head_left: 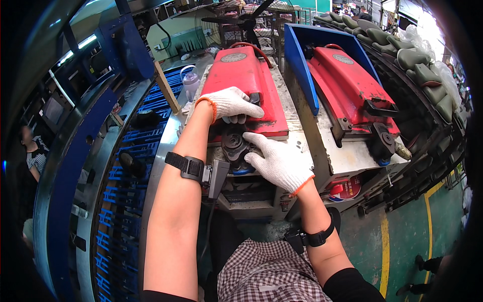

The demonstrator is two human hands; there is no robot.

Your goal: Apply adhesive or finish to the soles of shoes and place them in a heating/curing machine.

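My left hand, in a white knit glove with an orange cuff, is closed around the black handle at the front of a red machine cover. Just below the cover's front edge sits a black rounded part with a ring-shaped top; I cannot tell its exact kind. My right hand, gloved the same way, lies against the right side of this part. Its forefinger and thumb are stretched out and apart, their tips at the part's edge. The other right fingers are partly hidden.
A second red cover with a blue guard stands to the right. Beyond it a rack carries several grey-green shoe-shaped pieces. At left runs a conveyor with blue bars. A clear jug and a black fan stand behind.
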